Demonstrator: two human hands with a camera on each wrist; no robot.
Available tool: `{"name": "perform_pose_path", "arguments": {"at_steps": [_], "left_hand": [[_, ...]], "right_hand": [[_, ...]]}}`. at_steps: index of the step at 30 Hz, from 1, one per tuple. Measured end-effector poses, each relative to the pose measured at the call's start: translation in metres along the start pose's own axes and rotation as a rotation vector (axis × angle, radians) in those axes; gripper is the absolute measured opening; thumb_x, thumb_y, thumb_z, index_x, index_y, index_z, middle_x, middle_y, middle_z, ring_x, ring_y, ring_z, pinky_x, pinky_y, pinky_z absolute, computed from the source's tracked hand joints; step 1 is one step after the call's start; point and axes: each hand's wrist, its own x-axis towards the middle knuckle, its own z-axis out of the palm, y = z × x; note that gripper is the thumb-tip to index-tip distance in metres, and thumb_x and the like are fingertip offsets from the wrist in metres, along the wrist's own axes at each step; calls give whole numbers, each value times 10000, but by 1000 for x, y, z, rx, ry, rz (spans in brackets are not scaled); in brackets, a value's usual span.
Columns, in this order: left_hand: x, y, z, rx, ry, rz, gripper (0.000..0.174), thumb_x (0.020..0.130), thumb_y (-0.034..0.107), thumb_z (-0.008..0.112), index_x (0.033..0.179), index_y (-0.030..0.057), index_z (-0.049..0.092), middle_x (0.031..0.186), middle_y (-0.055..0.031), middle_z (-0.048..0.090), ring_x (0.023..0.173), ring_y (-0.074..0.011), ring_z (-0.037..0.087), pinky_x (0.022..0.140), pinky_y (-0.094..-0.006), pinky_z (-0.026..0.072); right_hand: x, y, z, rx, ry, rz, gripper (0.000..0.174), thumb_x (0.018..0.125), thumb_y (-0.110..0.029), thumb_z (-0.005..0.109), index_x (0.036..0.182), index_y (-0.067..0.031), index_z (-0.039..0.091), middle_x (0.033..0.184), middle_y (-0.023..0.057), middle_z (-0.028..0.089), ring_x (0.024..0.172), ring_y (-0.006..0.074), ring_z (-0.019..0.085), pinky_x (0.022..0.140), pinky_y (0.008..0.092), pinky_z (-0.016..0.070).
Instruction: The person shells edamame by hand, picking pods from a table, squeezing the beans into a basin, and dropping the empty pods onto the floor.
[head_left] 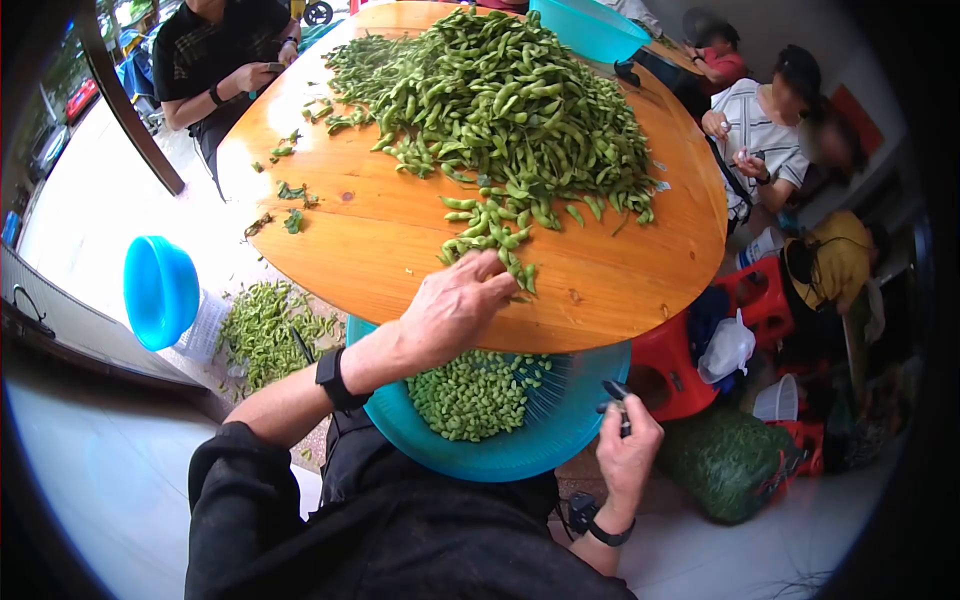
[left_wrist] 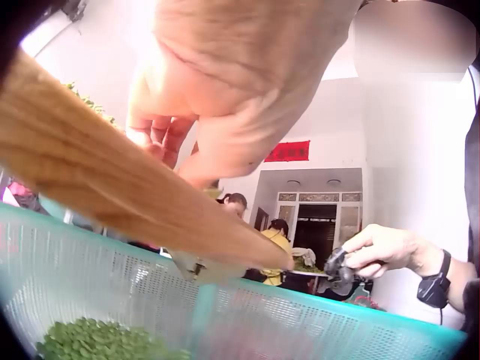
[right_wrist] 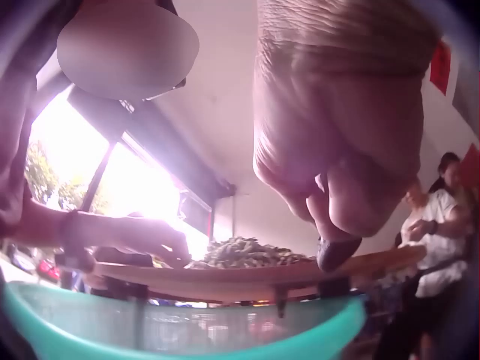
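Observation:
My left hand (head_left: 455, 305) reaches over the near edge of the wooden table (head_left: 350, 215), with fingers curled at the loose green soybean pods (head_left: 490, 232). A bit of green pod (left_wrist: 214, 193) shows by its thumb tip in the left wrist view. To the right, my right hand (head_left: 628, 450) hovers over the rim of a teal basin (head_left: 590, 400), its fingers loosely bent. Small black covers (head_left: 616, 389) sit over its thumb and fingertip. Shelled green beans (head_left: 470, 395) lie in the basin on my lap, partly under the tabletop.
A large heap of soybean pods (head_left: 500, 90) covers the table's far half. Empty pods (head_left: 270, 335) litter the floor at left beside a blue basin (head_left: 160, 292). Red stools (head_left: 672, 368) and a full green sack (head_left: 725, 465) stand at right. Other people sit around the table.

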Motion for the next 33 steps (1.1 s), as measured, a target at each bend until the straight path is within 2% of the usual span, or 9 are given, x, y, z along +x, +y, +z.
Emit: {"name": "perform_pose_path", "arguments": {"at_steps": [1,5,9,13,15,16,20,30,33], "left_hand": [[-3,9,-2,-5,-4,5,191,816,39,665,1006,50,641,897,-49,562,855,-208,585,730,-341,511],[-27,34,3,-1300,-347,-630,110,949,142,661,985,40,645,776,57,608,661,-15,510,565,-214,424],[-43,48,19,-1389,-473,-659,124,952,165,662,970,43,656,728,58,562,613,-15,458,530,-199,382],[-37,52,18,-1085,-447,-504,151,952,162,653,988,15,655,732,3,592,646,-89,553,568,-254,449],[-27,37,19,-549,-26,-43,110,924,98,646,987,9,648,806,-84,631,712,-248,643,622,-340,509],[-17,27,11,-385,-28,-22,146,868,11,625,1013,19,640,914,-147,633,799,-359,651,666,-401,532],[13,-12,3,4,-35,-6,280,791,-14,584,1062,42,626,981,-129,564,901,-333,614,701,-427,536],[19,-19,11,133,-164,-24,212,792,64,627,1000,57,591,987,-110,526,967,-309,573,720,-439,523],[7,-8,13,-10,-55,-61,176,808,89,663,966,56,591,923,-109,573,900,-291,603,700,-421,516]], "right_hand": [[1,-3,10,78,23,-65,93,893,-2,549,940,18,626,643,78,590,539,120,532,501,293,417],[2,-29,34,732,-186,194,83,956,-49,565,960,22,609,615,-29,468,504,21,407,426,206,318],[7,-40,47,768,-214,244,90,922,-79,641,951,5,632,643,-32,516,530,26,463,454,203,371],[6,-35,39,713,-135,287,103,917,-41,613,993,21,644,711,-25,545,540,15,472,462,193,375],[5,-19,15,637,5,349,98,907,-45,619,971,28,636,722,-4,542,580,43,504,496,232,403],[3,9,3,377,105,250,109,893,-52,637,967,28,631,728,31,558,599,101,538,524,275,422],[-4,43,-51,-376,169,153,241,844,-148,724,952,37,615,818,205,612,726,400,585,667,465,451],[-1,26,-28,-181,148,145,112,885,-56,622,864,47,582,795,219,585,701,421,551,631,427,446],[4,2,4,140,76,130,111,898,-35,578,801,16,561,653,107,578,556,182,534,538,338,438]]}}
